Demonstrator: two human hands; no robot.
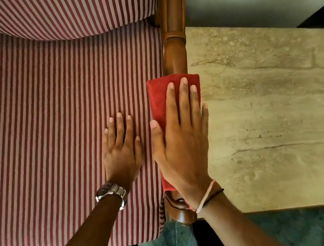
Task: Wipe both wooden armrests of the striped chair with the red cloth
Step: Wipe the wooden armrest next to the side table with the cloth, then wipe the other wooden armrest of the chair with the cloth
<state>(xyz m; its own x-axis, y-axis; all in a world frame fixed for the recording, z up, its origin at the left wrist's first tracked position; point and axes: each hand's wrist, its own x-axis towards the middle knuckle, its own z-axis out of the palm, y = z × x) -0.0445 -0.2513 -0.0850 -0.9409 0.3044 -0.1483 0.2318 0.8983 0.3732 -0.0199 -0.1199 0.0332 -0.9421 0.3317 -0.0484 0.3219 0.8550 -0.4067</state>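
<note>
Lying under the flat, open right hand (181, 139), the red cloth (160, 99) covers the wooden armrest (175, 56).

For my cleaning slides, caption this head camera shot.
Right hand presses red cloth flat on wooden armrest; left hand rests on striped seat.

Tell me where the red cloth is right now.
In the head view, the red cloth lies on the wooden armrest, pressed flat under the right hand, between the striped seat and the stone side table.
</note>
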